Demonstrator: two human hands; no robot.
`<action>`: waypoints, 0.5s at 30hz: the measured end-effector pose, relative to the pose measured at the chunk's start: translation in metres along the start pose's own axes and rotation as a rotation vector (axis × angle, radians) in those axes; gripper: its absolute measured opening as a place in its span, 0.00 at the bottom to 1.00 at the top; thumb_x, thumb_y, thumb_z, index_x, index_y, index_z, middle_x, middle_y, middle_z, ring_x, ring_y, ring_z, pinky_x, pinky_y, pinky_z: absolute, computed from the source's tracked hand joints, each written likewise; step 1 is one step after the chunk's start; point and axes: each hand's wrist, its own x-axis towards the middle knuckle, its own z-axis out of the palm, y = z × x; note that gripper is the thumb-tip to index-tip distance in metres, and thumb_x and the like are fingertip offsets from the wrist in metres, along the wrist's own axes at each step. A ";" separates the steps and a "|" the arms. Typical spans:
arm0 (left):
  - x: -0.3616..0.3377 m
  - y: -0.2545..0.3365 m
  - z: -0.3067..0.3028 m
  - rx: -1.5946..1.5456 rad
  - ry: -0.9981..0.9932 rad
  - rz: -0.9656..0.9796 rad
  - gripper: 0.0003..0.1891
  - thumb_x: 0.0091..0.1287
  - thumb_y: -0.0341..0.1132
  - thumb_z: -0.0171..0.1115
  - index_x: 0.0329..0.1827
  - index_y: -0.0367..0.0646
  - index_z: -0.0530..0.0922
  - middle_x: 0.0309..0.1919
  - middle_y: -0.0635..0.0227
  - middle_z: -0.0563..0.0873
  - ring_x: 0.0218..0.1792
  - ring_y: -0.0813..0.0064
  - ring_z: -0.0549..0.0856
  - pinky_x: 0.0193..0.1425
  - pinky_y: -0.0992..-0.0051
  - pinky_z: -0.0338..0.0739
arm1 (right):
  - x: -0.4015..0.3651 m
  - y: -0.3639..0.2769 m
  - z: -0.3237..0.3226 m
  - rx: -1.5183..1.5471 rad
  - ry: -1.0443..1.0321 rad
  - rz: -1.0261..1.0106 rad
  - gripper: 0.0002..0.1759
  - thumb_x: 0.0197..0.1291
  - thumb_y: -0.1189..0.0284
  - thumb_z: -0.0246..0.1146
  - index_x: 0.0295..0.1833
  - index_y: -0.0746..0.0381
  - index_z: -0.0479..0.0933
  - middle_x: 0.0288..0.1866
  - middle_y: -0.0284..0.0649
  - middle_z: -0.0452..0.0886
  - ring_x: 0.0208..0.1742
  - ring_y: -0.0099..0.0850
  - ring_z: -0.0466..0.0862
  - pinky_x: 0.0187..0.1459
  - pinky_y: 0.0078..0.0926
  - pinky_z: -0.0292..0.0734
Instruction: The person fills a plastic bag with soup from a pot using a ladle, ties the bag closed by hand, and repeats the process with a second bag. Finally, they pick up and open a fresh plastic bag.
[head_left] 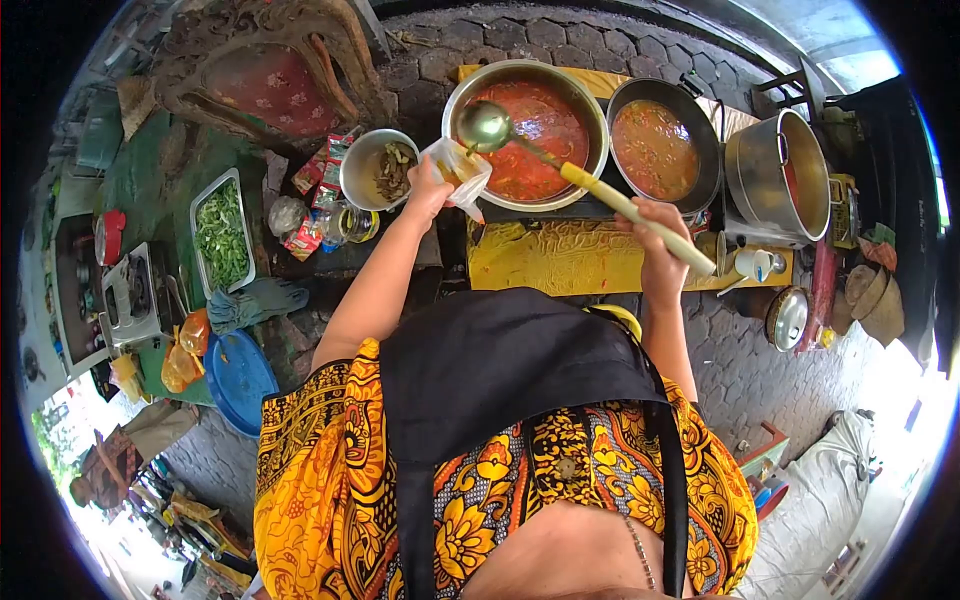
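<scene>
My right hand (pixel 655 245) is wrapped round the pale handle of a long ladle (pixel 600 190). The ladle's metal bowl (pixel 484 126) hangs over the left side of a large pot of red soup (pixel 545 120), close to a clear plastic bag (pixel 463 180). My left hand (pixel 428 192) grips this bag at its left edge, beside the pot's rim. Some yellowish content shows inside the bag. Just left of my left hand stands a metal pot (pixel 352 170) with brownish pieces in it.
Right of the red soup are a dark pan of orange-brown soup (pixel 655 148) and a tall metal pot (pixel 778 175). A tray of chopped greens (pixel 222 232), a blue round tray (pixel 240 382) and a glass jar (pixel 358 222) lie to the left. A carved chair (pixel 275 85) stands behind.
</scene>
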 end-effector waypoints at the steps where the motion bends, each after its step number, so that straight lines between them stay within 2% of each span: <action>1: 0.001 -0.002 -0.001 0.000 0.000 0.000 0.45 0.52 0.21 0.59 0.73 0.41 0.45 0.61 0.61 0.54 0.46 0.67 0.78 0.35 0.75 0.83 | 0.002 0.005 -0.002 0.064 0.087 0.066 0.11 0.54 0.82 0.56 0.44 0.70 0.74 0.43 0.47 0.79 0.40 0.36 0.83 0.43 0.29 0.80; 2: 0.000 -0.004 -0.002 0.001 -0.013 0.006 0.46 0.51 0.22 0.59 0.73 0.39 0.44 0.61 0.60 0.53 0.50 0.65 0.75 0.34 0.77 0.84 | 0.005 0.014 -0.006 0.064 0.086 0.067 0.11 0.54 0.82 0.56 0.44 0.70 0.74 0.43 0.47 0.79 0.40 0.36 0.83 0.43 0.29 0.80; 3: -0.002 -0.005 -0.004 0.004 -0.024 0.011 0.46 0.51 0.23 0.59 0.73 0.37 0.44 0.61 0.59 0.53 0.55 0.64 0.71 0.33 0.78 0.84 | 0.007 0.025 -0.011 0.118 0.178 0.084 0.10 0.55 0.82 0.55 0.44 0.70 0.74 0.43 0.47 0.78 0.39 0.37 0.83 0.43 0.29 0.81; 5: -0.006 -0.006 -0.005 -0.002 -0.022 0.002 0.46 0.51 0.22 0.59 0.73 0.37 0.44 0.61 0.59 0.53 0.55 0.64 0.71 0.33 0.77 0.85 | 0.011 0.045 -0.014 0.165 0.299 0.100 0.09 0.57 0.81 0.55 0.44 0.72 0.73 0.42 0.47 0.79 0.39 0.36 0.83 0.43 0.28 0.81; 6: -0.009 -0.006 -0.005 -0.010 -0.021 -0.006 0.46 0.50 0.22 0.59 0.73 0.37 0.44 0.61 0.59 0.53 0.55 0.64 0.71 0.33 0.77 0.85 | 0.013 0.058 -0.016 0.168 0.297 0.103 0.09 0.57 0.81 0.55 0.44 0.72 0.73 0.42 0.47 0.79 0.39 0.36 0.83 0.43 0.28 0.81; 8: -0.014 -0.008 -0.006 -0.016 -0.020 -0.001 0.46 0.50 0.22 0.59 0.73 0.37 0.44 0.60 0.59 0.53 0.55 0.64 0.71 0.33 0.77 0.85 | 0.015 0.088 -0.020 -0.020 0.323 0.105 0.09 0.58 0.80 0.56 0.45 0.72 0.73 0.40 0.49 0.80 0.38 0.35 0.83 0.44 0.28 0.81; 12: -0.027 -0.002 -0.008 -0.025 -0.033 -0.007 0.46 0.49 0.21 0.58 0.73 0.37 0.44 0.59 0.59 0.55 0.54 0.63 0.72 0.33 0.76 0.84 | 0.020 0.136 -0.019 -0.225 0.273 0.048 0.09 0.57 0.82 0.59 0.44 0.70 0.74 0.43 0.41 0.76 0.40 0.32 0.82 0.46 0.25 0.79; 13: -0.028 -0.005 -0.009 -0.005 -0.029 0.005 0.46 0.49 0.21 0.57 0.73 0.37 0.43 0.58 0.59 0.55 0.54 0.62 0.72 0.33 0.76 0.84 | 0.020 0.145 -0.017 -0.213 0.287 0.087 0.09 0.54 0.81 0.62 0.42 0.66 0.77 0.40 0.37 0.75 0.43 0.29 0.78 0.45 0.25 0.77; 15: -0.034 -0.004 -0.011 -0.013 -0.027 0.009 0.46 0.49 0.21 0.57 0.73 0.37 0.43 0.58 0.59 0.55 0.53 0.62 0.73 0.34 0.76 0.84 | 0.022 0.164 -0.018 -0.269 0.257 0.072 0.09 0.54 0.81 0.62 0.42 0.65 0.77 0.40 0.37 0.75 0.43 0.29 0.78 0.46 0.26 0.76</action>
